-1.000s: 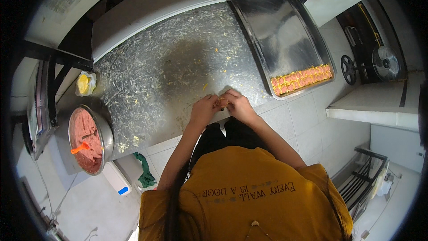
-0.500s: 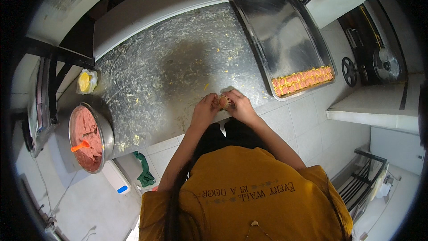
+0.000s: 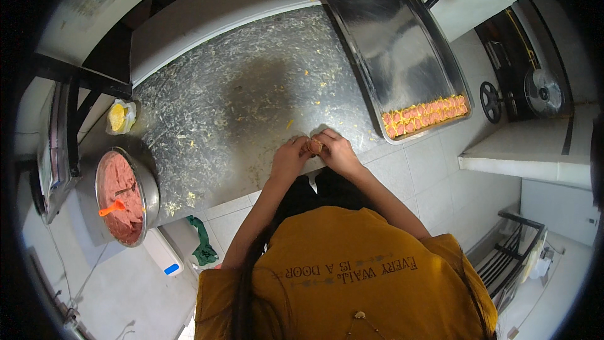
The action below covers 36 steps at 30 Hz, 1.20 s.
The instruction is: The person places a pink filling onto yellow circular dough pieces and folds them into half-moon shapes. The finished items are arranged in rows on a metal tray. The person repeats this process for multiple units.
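Between both hands, near the front edge of the steel table (image 3: 214, 101), I hold a small dumpling (image 3: 314, 146) with pink filling on top. My left hand (image 3: 290, 158) curls its fingers against one side of it. From the other side my right hand (image 3: 338, 152) pinches it, fingertips closed round the wrapper. The wrapper is mostly hidden by my fingers. Two rows of finished dumplings (image 3: 425, 116), yellow-edged and pink-topped, stand packed at the near end of the metal tray (image 3: 391, 44) to my right.
At the left stands a steel bowl (image 3: 153, 198) of pink minced filling (image 3: 124, 179), an orange-handled tool (image 3: 112, 208) stuck in it. Behind it lies a plastic bag with yellow wrappers (image 3: 117, 116). Flour and yellow scraps dot the table. A fan (image 3: 542, 92) is far right.
My fingers have shifted slightly around the dumpling, covering more of its top. Both hands stay at the same place by the table edge.
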Each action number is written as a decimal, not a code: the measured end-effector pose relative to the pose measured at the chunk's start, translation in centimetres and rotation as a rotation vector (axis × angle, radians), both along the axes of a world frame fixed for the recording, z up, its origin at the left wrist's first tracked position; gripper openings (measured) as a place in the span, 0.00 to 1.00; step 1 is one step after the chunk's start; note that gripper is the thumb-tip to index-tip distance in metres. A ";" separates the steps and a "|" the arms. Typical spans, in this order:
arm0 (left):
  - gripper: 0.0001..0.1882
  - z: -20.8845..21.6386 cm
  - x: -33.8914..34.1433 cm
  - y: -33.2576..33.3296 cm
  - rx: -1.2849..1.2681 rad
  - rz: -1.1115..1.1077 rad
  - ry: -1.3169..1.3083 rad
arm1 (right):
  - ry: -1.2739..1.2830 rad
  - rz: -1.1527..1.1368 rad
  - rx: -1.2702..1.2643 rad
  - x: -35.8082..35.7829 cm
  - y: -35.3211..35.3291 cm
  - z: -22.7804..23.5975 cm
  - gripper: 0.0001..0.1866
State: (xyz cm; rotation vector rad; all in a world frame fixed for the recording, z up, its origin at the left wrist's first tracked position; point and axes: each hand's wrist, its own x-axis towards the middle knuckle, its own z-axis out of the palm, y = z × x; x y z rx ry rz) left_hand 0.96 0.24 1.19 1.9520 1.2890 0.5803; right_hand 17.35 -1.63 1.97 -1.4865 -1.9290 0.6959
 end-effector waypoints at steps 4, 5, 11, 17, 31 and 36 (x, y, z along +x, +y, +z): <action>0.15 0.1 -0.3 -0.1 0.013 0.003 0.001 | -0.041 -0.003 -0.022 -0.2 -0.1 -0.1 0.17; 0.15 0.0 -0.2 0.0 0.017 -0.005 -0.006 | -0.031 0.022 -0.029 0.0 0.0 -0.4 0.16; 0.15 0.5 -0.1 -0.2 -0.073 0.057 -0.041 | -0.011 0.042 0.040 0.2 0.5 0.5 0.14; 0.15 -0.6 0.1 -0.7 -0.093 0.104 -0.095 | 0.007 0.117 -0.071 0.8 1.0 -1.1 0.21; 0.17 -0.8 -2.3 -1.4 -0.112 0.197 -0.149 | -0.199 0.350 -0.061 0.6 1.2 -0.2 0.21; 0.16 -1.1 -4.9 -2.3 -0.079 0.255 -0.130 | 0.062 0.096 0.019 7.0 3.7 4.4 0.15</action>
